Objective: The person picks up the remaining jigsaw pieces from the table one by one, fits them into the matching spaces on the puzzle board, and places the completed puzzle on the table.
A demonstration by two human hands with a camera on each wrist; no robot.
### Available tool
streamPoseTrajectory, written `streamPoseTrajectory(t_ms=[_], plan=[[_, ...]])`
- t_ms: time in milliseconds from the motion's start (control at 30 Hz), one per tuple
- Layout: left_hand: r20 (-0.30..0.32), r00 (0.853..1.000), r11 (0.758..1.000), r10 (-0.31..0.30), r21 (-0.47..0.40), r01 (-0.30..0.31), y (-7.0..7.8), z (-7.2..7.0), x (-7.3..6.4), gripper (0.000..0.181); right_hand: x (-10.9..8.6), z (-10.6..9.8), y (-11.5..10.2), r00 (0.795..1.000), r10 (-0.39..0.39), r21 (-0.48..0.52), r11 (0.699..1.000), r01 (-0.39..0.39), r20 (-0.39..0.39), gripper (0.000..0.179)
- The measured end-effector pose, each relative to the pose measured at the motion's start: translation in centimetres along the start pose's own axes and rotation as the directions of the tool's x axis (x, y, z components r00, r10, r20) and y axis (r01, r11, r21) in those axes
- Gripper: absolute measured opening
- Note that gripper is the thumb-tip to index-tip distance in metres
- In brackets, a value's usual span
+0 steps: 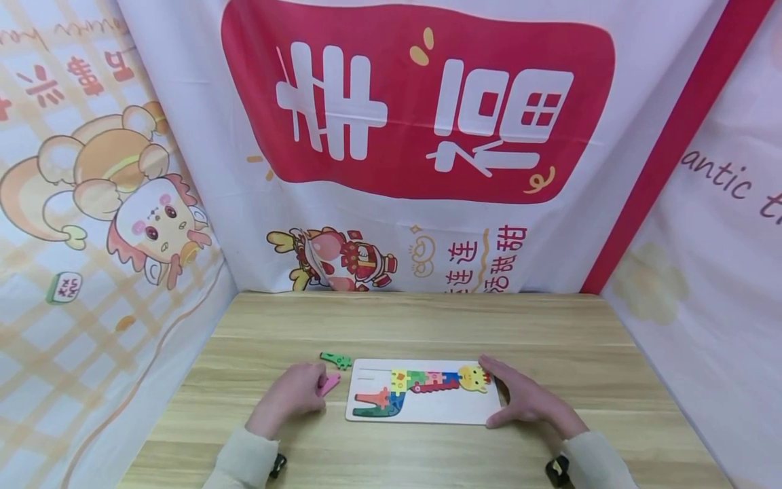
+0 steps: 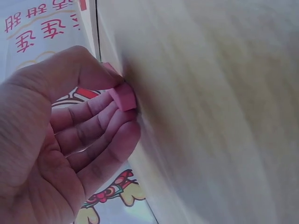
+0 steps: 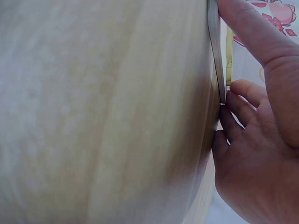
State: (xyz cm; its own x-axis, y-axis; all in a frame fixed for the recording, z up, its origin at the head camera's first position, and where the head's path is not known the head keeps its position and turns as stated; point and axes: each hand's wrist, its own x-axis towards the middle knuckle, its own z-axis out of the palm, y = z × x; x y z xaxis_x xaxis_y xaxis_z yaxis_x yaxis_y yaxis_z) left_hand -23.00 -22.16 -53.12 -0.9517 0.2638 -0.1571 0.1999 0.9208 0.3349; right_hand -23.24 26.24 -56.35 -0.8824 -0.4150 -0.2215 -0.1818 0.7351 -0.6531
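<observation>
A pink puzzle piece (image 1: 330,384) is pinched between the thumb and fingers of my left hand (image 1: 296,392), low over the table left of the board. In the left wrist view, part of the same pink piece (image 2: 124,95) shows at the fingertips, close to the tabletop. My right hand (image 1: 528,397) holds the right end of a white giraffe puzzle board (image 1: 452,413), thumb at the near corner and fingers at the far one. Colourful pieces fill the giraffe's head (image 1: 473,378), neck and part of the body. The board's upper left area is bare.
A green puzzle piece (image 1: 336,360) lies on the wooden table (image 1: 427,326), just beyond my left hand and close to the board's far left corner. Printed cloth (image 1: 415,224) hangs behind the table and along both sides.
</observation>
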Motion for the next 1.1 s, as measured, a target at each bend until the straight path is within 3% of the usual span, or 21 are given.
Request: streamPoseTrajectory(t_ms=[300,900,1100], plan=[[-0.021,0.998,0.993,0.053,0.103,-0.050,0.8,0.1,-0.5,0.023,0.0,-0.1,0.1,1.000,-0.014,-0.011,1.000,0.013,-0.007,0.125],[-0.032,0.999,1.000,0.021,0.022,-0.020,0.7,0.0,-0.9,0.012,0.1,0.1,0.1,1.000,-0.016,-0.004,1.000,0.016,-0.008,0.125],[-0.061,0.996,0.997,0.072,-0.015,-0.073,0.5,0.0,-1.1,0.019,-0.2,0.2,0.0,1.000,-0.022,-0.005,1.000,0.022,-0.010,0.127]])
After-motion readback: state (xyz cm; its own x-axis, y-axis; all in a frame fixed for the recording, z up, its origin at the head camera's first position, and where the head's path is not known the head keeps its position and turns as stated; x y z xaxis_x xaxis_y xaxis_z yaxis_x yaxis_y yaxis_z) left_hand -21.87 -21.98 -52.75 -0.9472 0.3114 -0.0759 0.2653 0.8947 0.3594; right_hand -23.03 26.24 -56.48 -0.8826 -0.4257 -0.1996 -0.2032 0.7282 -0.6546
